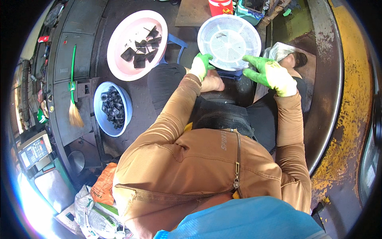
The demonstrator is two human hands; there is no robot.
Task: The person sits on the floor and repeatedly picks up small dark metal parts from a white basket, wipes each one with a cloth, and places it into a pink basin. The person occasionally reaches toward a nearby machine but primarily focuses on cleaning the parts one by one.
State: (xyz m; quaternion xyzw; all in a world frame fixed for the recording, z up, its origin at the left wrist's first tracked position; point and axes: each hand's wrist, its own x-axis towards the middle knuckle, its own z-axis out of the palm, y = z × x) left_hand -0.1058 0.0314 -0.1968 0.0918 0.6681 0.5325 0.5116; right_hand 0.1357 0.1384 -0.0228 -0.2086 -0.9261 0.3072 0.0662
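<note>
A round white plastic basket (230,42) with a mesh bottom sits in front of me, above a small blue support (230,75) that it partly hides. My left hand (201,65), in a green and white glove, is closed at the basket's near left rim. On the near right side, my right hand (270,75) wears a matching glove. Its thumb and fingers are spread apart, with the upper fingertips at the rim. No loose piece shows inside the basket.
To the left, a large pink basin (112,55) holds several black angular pieces (140,59). A blue basin (97,113) nearer me contains many small black parts (113,107). A red bucket (221,7) and teal container (248,14) stand beyond the basket. A green-handled broom (73,85) leans against grey cabinets.
</note>
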